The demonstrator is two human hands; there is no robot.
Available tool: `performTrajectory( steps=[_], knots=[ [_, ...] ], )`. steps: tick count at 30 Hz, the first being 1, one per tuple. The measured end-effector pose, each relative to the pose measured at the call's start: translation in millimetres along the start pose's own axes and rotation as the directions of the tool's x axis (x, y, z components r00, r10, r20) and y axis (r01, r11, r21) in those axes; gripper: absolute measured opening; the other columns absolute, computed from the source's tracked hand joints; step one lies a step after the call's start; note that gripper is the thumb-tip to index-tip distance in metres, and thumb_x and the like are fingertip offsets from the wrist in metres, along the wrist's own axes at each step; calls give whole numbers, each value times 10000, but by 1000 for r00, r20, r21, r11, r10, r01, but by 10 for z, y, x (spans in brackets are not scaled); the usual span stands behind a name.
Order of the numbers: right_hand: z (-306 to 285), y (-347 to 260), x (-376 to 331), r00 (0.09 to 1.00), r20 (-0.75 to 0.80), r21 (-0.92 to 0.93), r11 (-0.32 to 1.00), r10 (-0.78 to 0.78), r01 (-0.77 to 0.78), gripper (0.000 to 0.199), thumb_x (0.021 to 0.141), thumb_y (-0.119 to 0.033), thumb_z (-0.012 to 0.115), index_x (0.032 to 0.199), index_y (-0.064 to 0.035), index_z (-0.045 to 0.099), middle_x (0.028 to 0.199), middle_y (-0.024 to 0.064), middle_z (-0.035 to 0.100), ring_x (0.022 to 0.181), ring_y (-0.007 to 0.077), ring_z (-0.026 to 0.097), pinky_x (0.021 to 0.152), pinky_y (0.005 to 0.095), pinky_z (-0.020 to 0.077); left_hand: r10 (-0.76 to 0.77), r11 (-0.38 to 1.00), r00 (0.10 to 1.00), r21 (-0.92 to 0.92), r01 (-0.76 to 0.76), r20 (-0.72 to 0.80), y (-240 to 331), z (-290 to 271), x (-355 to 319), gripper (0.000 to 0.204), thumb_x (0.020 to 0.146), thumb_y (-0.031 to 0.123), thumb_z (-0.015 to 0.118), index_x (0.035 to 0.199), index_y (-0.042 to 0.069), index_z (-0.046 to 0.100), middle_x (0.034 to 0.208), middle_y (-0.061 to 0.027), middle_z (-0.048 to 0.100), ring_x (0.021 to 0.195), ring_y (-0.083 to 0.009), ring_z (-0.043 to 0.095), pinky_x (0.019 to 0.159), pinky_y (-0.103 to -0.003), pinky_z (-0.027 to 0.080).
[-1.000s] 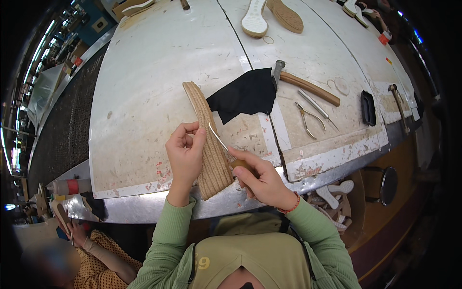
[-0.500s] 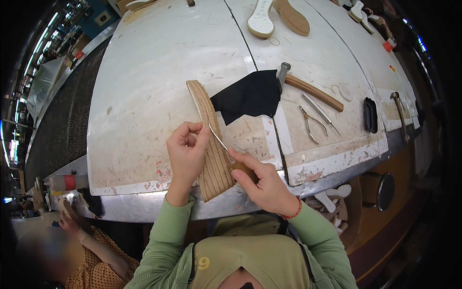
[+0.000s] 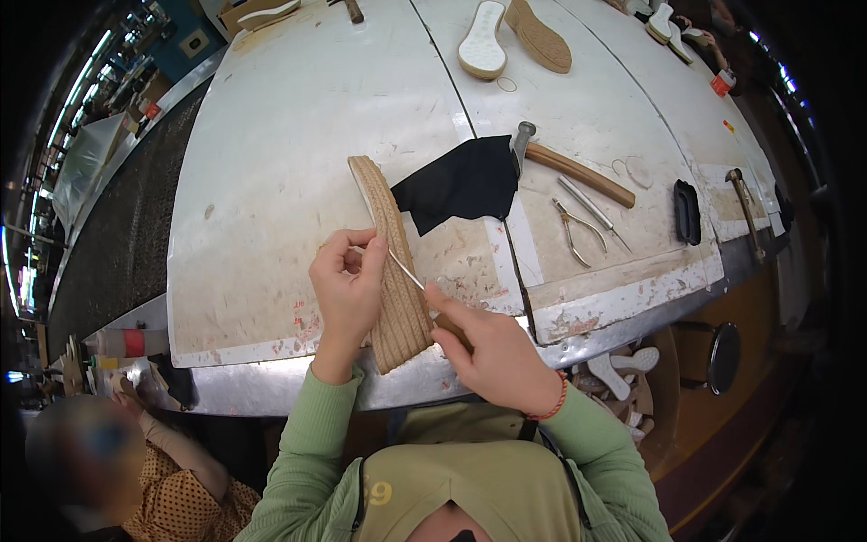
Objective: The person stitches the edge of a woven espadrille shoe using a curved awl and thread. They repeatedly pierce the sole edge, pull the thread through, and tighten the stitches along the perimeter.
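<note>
A rope-braided wedge sole (image 3: 400,312) lies at the table's front edge, its thick heel end toward me and its thin toe end pointing away. My left hand (image 3: 348,285) is closed in a pinch at the sole's left edge, thumb tip against the braid; what the fingers pinch is hidden. In my right hand (image 3: 501,352) is an awl-like tool with a slim metal shaft (image 3: 406,270) and a brown handle (image 3: 452,331). Its shaft slants over the braid, with the tip by my left thumb.
Beyond the sole lies black cloth (image 3: 461,185). To its right are a hammer (image 3: 578,173), a pointed metal tool (image 3: 587,202), pliers (image 3: 569,237) and a black tray (image 3: 687,213). Two soles (image 3: 483,45) lie farther back. Another person (image 3: 185,479) sits at left; a box of soles (image 3: 623,379) stands below right.
The view has shifted slightly, so the table things appear a little to the left. Both hands keep their places at the sole, and the right hand's tool lies a bit differently along the braid.
</note>
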State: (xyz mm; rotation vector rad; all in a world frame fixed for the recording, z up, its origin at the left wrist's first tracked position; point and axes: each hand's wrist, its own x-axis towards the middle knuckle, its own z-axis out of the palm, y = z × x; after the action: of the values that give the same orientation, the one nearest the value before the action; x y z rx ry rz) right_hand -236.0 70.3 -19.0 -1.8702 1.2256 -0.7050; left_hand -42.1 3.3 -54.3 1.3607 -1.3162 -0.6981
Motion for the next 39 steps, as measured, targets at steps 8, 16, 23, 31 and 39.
performTrajectory(
  steps=[8,16,23,31,39],
  knots=[
    [-169,160,174,995,-87,259,964,-45,66,401,937,-132,571,1317,-7,544,822,205,649,710,339,620,690,390,486,-45,989,999,-142,44,-4,44,119,190,345,856,13,642,1186,-26,546,1087,-91,586,698,-70,588,585,-209,472],
    [-327,76,299,998,13,192,980,-62,59,372,942,-146,551,1259,48,565,800,232,641,703,360,620,677,420,476,-125,957,992,-261,128,29,62,140,177,355,864,-10,614,1207,-43,530,1104,-94,587,718,-54,605,580,-180,457],
    [-385,60,310,997,77,148,989,-21,9,388,946,-92,548,1323,-1,552,780,153,643,596,182,541,601,316,455,-114,958,993,-261,121,42,21,148,202,392,863,-20,599,1239,-69,502,1111,-111,584,699,-44,579,595,-168,457],
    [-534,-32,411,993,116,2,999,-36,36,364,940,-85,536,1293,3,566,785,207,649,623,335,596,609,378,471,-105,943,992,-309,119,64,38,160,213,409,860,-40,583,1254,-60,477,1092,-96,563,706,-34,557,595,-162,450],
    [-447,97,345,991,82,-14,994,-110,111,387,933,-78,556,1314,-11,559,802,206,640,678,351,610,642,393,480,-87,932,993,-346,109,79,28,162,220,444,849,-70,557,1279,-55,447,1079,-91,553,717,-35,554,602,-165,448]
  ],
)
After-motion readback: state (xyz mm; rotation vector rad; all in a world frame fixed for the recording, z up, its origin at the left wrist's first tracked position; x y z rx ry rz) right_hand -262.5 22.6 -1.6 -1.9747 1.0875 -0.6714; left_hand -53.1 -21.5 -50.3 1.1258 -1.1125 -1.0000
